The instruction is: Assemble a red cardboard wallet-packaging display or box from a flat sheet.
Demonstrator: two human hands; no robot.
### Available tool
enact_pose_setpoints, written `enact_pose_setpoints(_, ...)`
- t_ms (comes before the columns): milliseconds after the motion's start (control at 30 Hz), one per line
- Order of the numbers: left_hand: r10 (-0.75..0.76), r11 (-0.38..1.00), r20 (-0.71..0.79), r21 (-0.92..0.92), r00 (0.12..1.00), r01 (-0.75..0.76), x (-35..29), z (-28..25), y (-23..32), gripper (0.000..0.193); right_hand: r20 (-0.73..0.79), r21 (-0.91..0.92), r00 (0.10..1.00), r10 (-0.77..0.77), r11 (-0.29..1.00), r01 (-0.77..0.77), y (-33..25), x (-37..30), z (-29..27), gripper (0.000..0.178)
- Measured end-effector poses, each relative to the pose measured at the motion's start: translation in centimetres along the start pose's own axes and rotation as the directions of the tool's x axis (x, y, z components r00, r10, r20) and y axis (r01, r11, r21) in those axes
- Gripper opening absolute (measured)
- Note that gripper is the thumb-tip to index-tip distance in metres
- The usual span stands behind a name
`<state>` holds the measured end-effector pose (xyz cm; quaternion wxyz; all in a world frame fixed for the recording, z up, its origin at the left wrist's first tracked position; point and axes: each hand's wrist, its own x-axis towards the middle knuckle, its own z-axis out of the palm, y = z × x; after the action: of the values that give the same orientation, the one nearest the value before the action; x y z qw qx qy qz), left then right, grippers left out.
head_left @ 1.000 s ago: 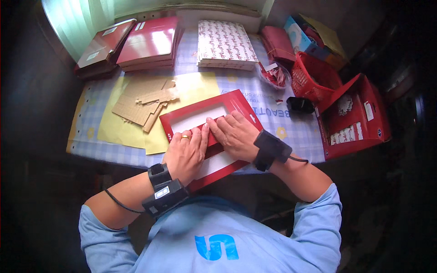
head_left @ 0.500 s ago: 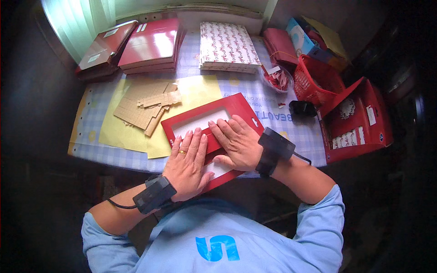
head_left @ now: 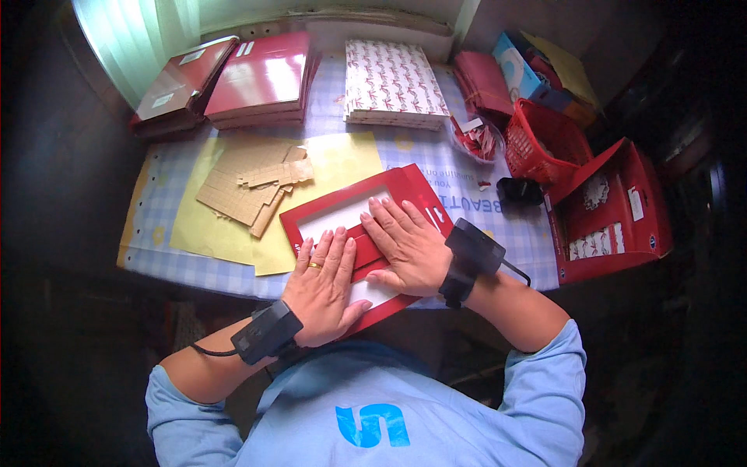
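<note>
A flat red cardboard box [head_left: 331, 198] with white showing in its cut-out windows lies slantwise near the table's front edge. Its right end has a hang tab with a slot. My left hand [head_left: 320, 284], with a ring on one finger, rests on the lower left part, fingers stretched over the red middle band. Flat against the same box lies my right hand [head_left: 411, 249], to the right, its fingers extended and its thumb pointing toward my left hand. Neither hand grips anything; together they cover much of the middle of the box.
Yellow paper [head_left: 191, 226] bears brown adhesive pieces [head_left: 241, 179]. Behind stand red cardboard stacks [head_left: 261, 74] and a patterned white stack [head_left: 393, 82]. At right are a small tub of red bits [head_left: 476, 140], a red basket [head_left: 541, 144], a black object [head_left: 519, 191] and an open red box [head_left: 646, 202].
My right hand's fingers have slid slightly across the box. At the right end the tab's layers look a little more apart. My left hand stays nearly in place.
</note>
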<state>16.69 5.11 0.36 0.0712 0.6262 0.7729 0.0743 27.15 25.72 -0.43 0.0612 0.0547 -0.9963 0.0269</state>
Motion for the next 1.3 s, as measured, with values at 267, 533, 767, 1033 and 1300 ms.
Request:
enact_pose_setpoints(267, 0.005, 1.000, -0.032, 0.009, 0.999, -0.004, 0.1, 0.2, 0.0, 0.087, -0.008, -0.006, 1.000, -0.002, 1.000, 0.002, 0.1, -0.1, 0.2, 0.088)
enact_pose_setpoints(533, 0.062, 0.991, -0.029, -0.116, 0.998, -0.065, -0.5, -0.9, -1.1, 0.083, 0.050, 0.145, 0.998, 0.026, 0.989, -0.033, 0.7, -0.2, -2.0, 0.077)
enact_pose_setpoints(767, 0.112, 0.992, -0.049, -0.048, 0.993, -0.114, -1.8, -1.0, -1.2, 0.083, 0.082, 0.012, 0.996, -0.022, 1.000, 0.021, 0.1, -1.4, -1.7, 0.078)
enact_pose_setpoints(1033, 0.122, 0.991, -0.087, -0.038, 0.989, -0.126, -1.7, -0.5, -1.4, 0.083, 0.139, 0.018, 0.990, -0.033, 0.999, 0.030, 0.4, -1.3, -1.8, 0.080)
enact_pose_setpoints(1300, 0.123, 0.992, -0.078, -0.015, 0.989, -0.125, -1.8, -0.5, -1.3, 0.084, 0.177, 0.038, 0.984, -0.006, 0.999, 0.000, 0.3, -1.3, -1.8, 0.082)
